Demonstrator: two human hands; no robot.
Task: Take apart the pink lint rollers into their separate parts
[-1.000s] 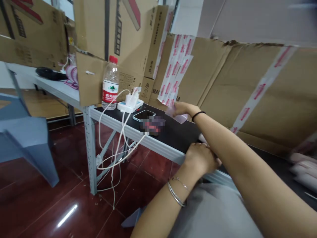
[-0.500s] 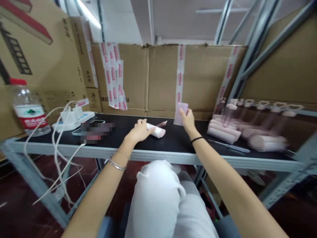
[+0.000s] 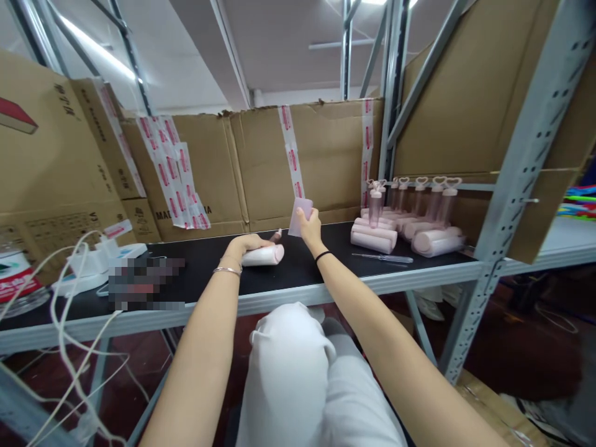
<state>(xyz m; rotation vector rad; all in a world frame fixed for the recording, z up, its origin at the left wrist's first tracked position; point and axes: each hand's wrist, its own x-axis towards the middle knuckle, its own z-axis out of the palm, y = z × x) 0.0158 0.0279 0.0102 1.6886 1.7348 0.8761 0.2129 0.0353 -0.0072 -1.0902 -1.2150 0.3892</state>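
My left hand (image 3: 246,244) lies over a pale pink and white cylinder (image 3: 264,256) on the black tabletop, its fingers curled along the top and far side. Just behind the cylinder, close to those fingertips, sits a small brownish-pink piece with a pale tip (image 3: 276,235). To the right, my right hand (image 3: 311,225) pinches a translucent pink flat-looking piece (image 3: 298,216) between thumb and fingers, held up above the table near its back edge. Whether that piece is a sheet or a hollow container, I cannot tell.
Several pink cylinders (image 3: 375,234) with clear tubes and heart-shaped loops stand at the right. A slim tool (image 3: 384,257) lies before them. White cables (image 3: 69,335), a power strip (image 3: 84,282) and a bottle (image 3: 18,279) are at left. Taped cardboard (image 3: 261,167) closes the back.
The view has turned to the right. My left hand has slid further over the cylinder, its fingers now nearer the brownish-pink piece. My right hand still holds the translucent pink piece.
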